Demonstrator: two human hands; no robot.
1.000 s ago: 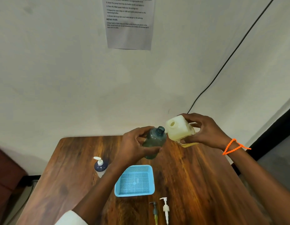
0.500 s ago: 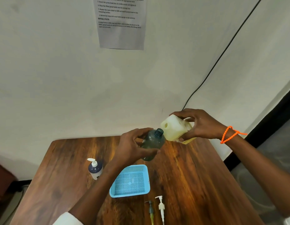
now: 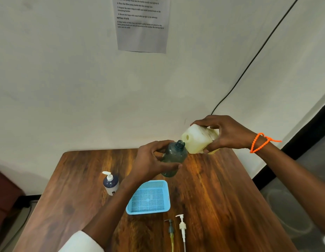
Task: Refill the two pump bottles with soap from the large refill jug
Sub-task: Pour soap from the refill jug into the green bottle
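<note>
Left hand (image 3: pixel 149 160) grips the open grey-green pump bottle (image 3: pixel 174 157) tilted toward the refill jug (image 3: pixel 198 139) — right hand (image 3: pixel 229 133) clasps it tipped, spout at the neck, ready to pour.

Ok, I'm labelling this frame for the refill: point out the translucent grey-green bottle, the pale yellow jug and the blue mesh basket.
Translucent grey-green bottle (image 3: pixel 174 157), head view: mid body.
Pale yellow jug (image 3: pixel 198 140), head view: front face.
Blue mesh basket (image 3: pixel 129 210), head view: near-left rim.

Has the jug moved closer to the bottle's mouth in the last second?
Cannot tell. The camera itself shifted, and the jug sits about as near the bottle above the table.
</note>
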